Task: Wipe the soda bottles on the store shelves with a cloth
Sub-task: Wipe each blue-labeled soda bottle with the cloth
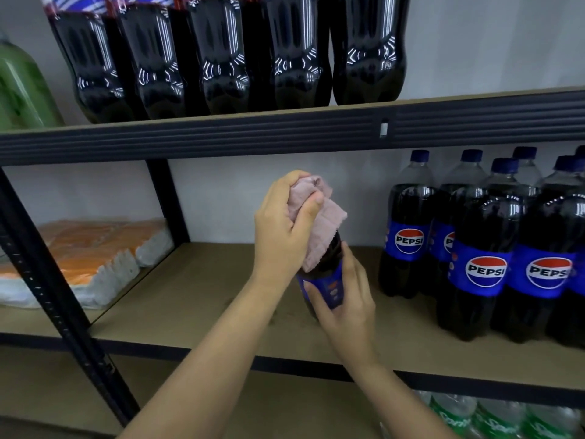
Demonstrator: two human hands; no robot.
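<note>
Glossy plastic bottles; soft matt cloth

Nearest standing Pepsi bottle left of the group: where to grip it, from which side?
Grip the nearest standing Pepsi bottle around its labelled middle, fingers coming from its left. It stands upright, that side faces bare shelf, and other bottles crowd its right and rear. The narrow neck is probably less steady for wiping.
</note>
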